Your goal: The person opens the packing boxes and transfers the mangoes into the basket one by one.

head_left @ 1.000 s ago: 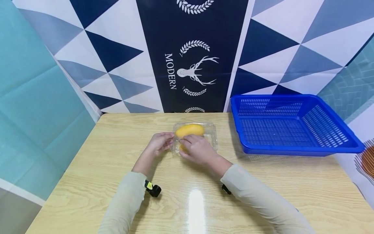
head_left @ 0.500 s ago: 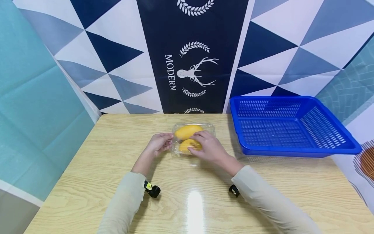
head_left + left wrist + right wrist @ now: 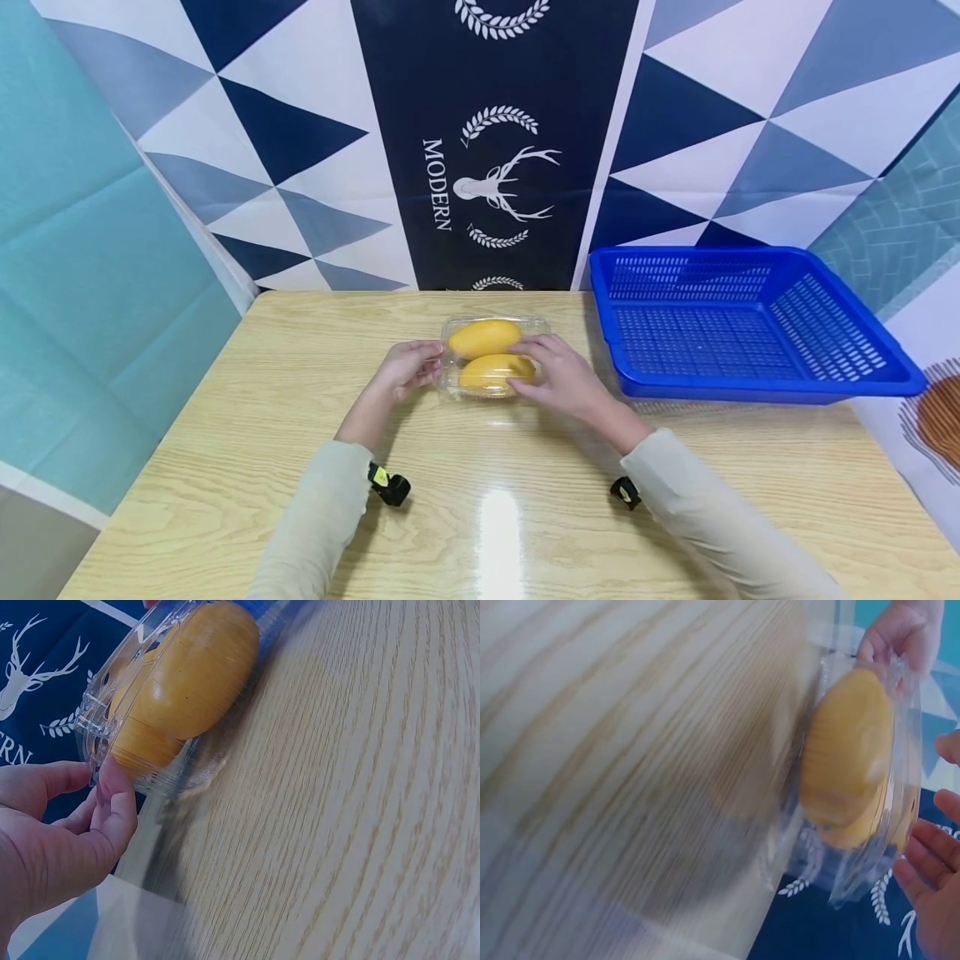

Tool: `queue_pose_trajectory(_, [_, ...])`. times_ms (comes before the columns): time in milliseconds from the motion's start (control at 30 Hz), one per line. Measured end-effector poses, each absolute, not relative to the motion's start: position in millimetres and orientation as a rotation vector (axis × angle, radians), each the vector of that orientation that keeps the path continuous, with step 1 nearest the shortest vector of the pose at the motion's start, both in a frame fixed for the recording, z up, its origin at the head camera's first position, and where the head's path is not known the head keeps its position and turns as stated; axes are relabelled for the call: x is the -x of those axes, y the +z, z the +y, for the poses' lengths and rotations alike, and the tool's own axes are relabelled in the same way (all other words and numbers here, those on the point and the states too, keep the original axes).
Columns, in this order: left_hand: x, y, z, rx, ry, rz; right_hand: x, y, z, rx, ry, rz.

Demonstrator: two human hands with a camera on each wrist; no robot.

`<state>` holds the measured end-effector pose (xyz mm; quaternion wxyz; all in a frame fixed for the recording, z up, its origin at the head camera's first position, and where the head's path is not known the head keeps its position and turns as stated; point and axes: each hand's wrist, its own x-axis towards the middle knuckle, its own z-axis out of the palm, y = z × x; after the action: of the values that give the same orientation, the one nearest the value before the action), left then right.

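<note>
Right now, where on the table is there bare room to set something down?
The table is bare left of the left hand and between the sleeves, nearer you than the box. The basket is bare inside too. The box is crowded: two mangoes inside, left hand at one end, right hand at the other.

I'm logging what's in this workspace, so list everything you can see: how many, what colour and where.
Table: 1, light wood-grain, lower half of the head view
Clamshell container: 1, clear, on the table's far side
Mangoes: 2, yellow, inside the container
Slotted basket: 1, blue, right of the container
Deer-print backdrop: 1, navy, white and grey-blue, behind the table
Sheet: 1, teal, left of the table
Printed circle: 1, brown, far right edge
Wrist cameras: 2, black, one per arm
Sleeves: 2, pale beige, lower head view
Left hand: 1, bare, pinching the container's left edge
Right hand: 1, bare, at the container's right end
</note>
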<state>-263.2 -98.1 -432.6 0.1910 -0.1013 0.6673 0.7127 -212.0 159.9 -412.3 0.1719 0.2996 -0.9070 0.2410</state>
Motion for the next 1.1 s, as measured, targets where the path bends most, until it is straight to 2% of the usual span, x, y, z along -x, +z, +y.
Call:
queue_pose_trajectory(633, [264,-434,-99,0.271,2.004,1.853,209,-420,185,-0.784,0.737,-2.592])
queue_pose_trajectory(1100, [264,-434,-98,0.273,2.012,1.836,209,-425,187,-0.86,0.722,-2.549])
